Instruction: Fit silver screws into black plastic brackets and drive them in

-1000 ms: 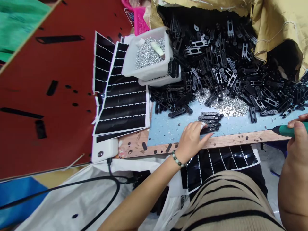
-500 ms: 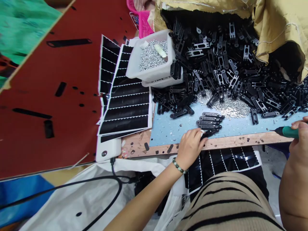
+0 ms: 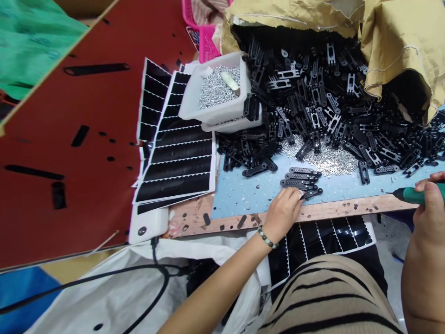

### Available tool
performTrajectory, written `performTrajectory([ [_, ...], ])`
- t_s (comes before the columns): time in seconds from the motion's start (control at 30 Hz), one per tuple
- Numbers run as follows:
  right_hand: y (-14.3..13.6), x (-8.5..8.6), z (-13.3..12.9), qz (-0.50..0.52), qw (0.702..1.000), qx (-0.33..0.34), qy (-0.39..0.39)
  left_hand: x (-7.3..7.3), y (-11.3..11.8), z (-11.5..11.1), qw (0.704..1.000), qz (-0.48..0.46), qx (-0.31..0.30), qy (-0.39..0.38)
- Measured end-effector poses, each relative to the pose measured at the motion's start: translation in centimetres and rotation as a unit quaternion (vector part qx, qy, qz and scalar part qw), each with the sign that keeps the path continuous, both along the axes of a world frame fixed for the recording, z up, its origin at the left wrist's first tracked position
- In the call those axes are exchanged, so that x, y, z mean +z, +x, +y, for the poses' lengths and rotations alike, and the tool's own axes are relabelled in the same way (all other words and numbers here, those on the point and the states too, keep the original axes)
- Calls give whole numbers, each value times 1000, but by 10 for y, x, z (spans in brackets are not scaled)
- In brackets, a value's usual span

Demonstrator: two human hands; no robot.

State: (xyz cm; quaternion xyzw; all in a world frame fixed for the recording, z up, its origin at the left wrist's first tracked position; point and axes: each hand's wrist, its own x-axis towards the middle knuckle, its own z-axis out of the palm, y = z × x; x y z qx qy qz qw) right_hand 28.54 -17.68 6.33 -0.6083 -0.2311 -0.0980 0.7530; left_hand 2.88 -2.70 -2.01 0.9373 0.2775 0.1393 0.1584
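My left hand (image 3: 283, 208), with a beaded bracelet at the wrist, has its fingers closed on the end of a black plastic link piece (image 3: 312, 191) near the table's front edge. A bit of white shows at the fingertips. Just beyond it, a row of similar black pieces (image 3: 299, 176) lies side by side on the blue mat (image 3: 243, 195). At the right edge my right hand (image 3: 431, 199) is wrapped around a green electric screwdriver (image 3: 413, 195), whose dark nose and thin bit point left above the mat's edge.
A heap of black plastic pieces (image 3: 316, 99) spills from a torn paper sack (image 3: 396, 41). Loose silver hardware (image 3: 333, 160) lies before it. A white tub of screws (image 3: 215, 111) and sheets of black strips (image 3: 177, 169) stand left. A black cable (image 3: 104, 273) runs low left.
My left hand has shifted slightly right, and the piece at its fingertips now lies closer alongside the row. The whole view has moved a little. The right hand still holds the screwdriver.
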Motion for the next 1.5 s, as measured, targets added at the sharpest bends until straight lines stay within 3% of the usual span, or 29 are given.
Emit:
performTrajectory([
  [0.27, -3, 1, 0, 0, 999, -30, -21, 4, -4, -6, 998, 47, 11, 37],
  [0.5, -5, -5, 2, 4, 999, -12, -51, 5, -6, 0, 1000, -9, 24, -7],
  [0.9, -7, -1, 0, 4, 999, -5, -41, 12, -1, -4, 993, 90, -3, 70],
  [1.1, -7, 1, -1, -3, 1000, 4, -29, 11, 0, -7, 990, 92, 17, 105],
  [1.37, -10, 0, 0, 19, 999, 10, -39, 5, -5, -8, 996, 60, 36, 50],
  [1.5, -10, 0, 0, 23, 998, 16, -62, 6, -1, -11, 995, 75, 33, 65],
])
